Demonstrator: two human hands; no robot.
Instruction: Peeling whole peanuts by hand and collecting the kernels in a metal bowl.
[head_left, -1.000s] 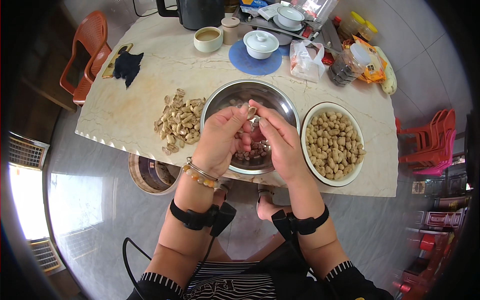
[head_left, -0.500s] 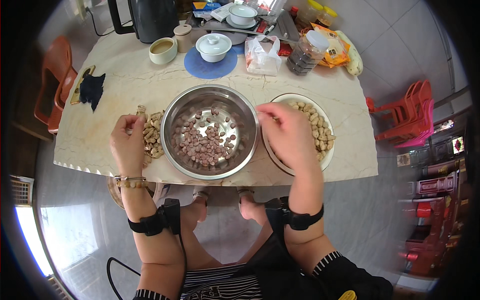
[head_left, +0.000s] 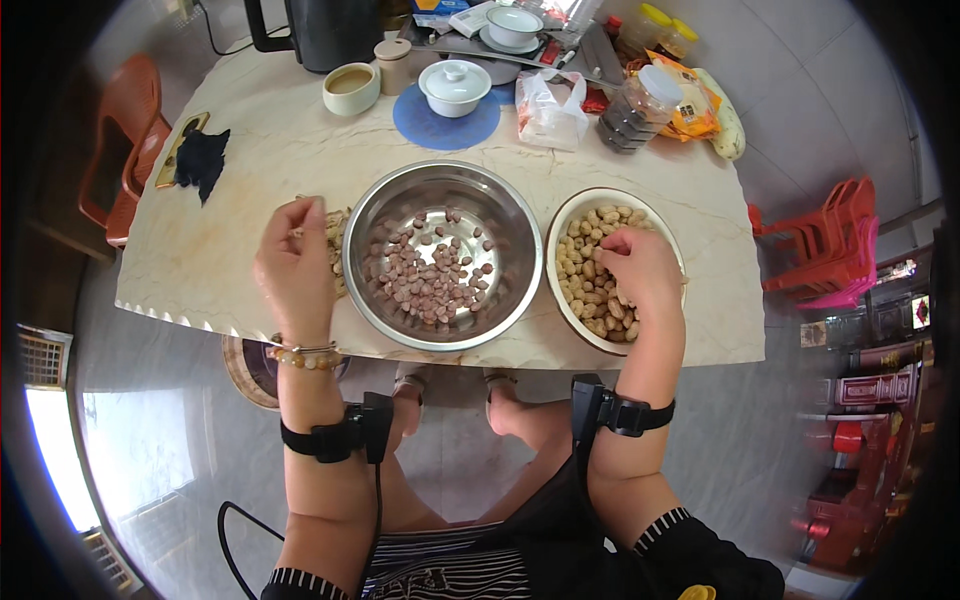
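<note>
A steel bowl (head_left: 352, 215) stands at the middle of the table's near side, with shelled peanut kernels (head_left: 430, 275) on its bottom. To its right is a white bowl with a dark rim (head_left: 553, 290), filled with unshelled peanuts (head_left: 590, 290). My right hand (head_left: 648, 272) reaches into that bowl, thumb and fingers pinched on a peanut, its fingertips partly hidden. On the left, my left hand (head_left: 295, 265) hovers by the pile of peanut shells (head_left: 338, 225), its fingers curled together. Whatever it holds, if anything, is hidden.
Farther back are a lidded white cup (head_left: 455, 85) on a blue mat (head_left: 425, 125), a beige cup (head_left: 351, 95), a plastic bag (head_left: 550, 110) and a jar (head_left: 635, 110). A dark kettle (head_left: 335, 35) stands behind. A black cloth (head_left: 202, 162) lies far left.
My right hand has moved right, from the gap between the bowls into the peanuts. My left hand has turned, fingers upward, near the shells. The whole view has shifted slightly.
</note>
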